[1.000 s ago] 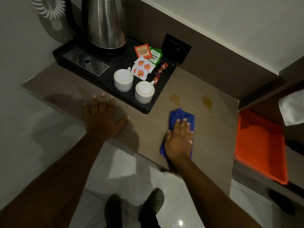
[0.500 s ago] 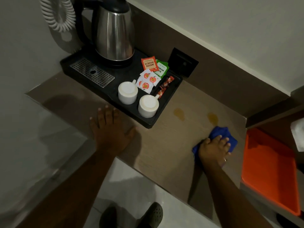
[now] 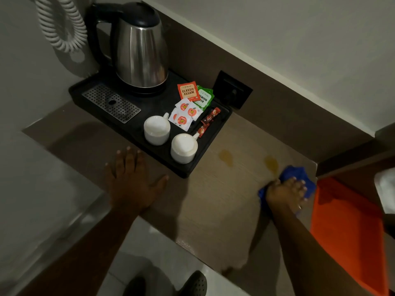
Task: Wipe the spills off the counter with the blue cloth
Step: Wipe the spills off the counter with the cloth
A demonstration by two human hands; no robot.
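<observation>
The blue cloth (image 3: pixel 296 175) lies bunched on the brown counter (image 3: pixel 215 201) near its right end, pressed down under my right hand (image 3: pixel 285 192). Two amber spills mark the counter: the left spill (image 3: pixel 226 157) sits apart from the cloth, and the right spill (image 3: pixel 271 164) lies just beyond the cloth's upper left edge. My left hand (image 3: pixel 133 181) rests flat on the counter with fingers spread, in front of the black tray (image 3: pixel 186 170).
The tray holds a steel kettle (image 3: pixel 141 52), two upturned white cups (image 3: pixel 157 130), tea sachets (image 3: pixel 188 91) and a metal drip grid (image 3: pixel 112 102). An orange tray (image 3: pixel 350 223) sits lower at the right. A coiled white cord (image 3: pixel 62 24) hangs at the back left. Floor and shoes show below.
My right hand has slid the blue cloth from the counter's front middle to the right end, close under the right spill. My left hand has stayed flat in place.
</observation>
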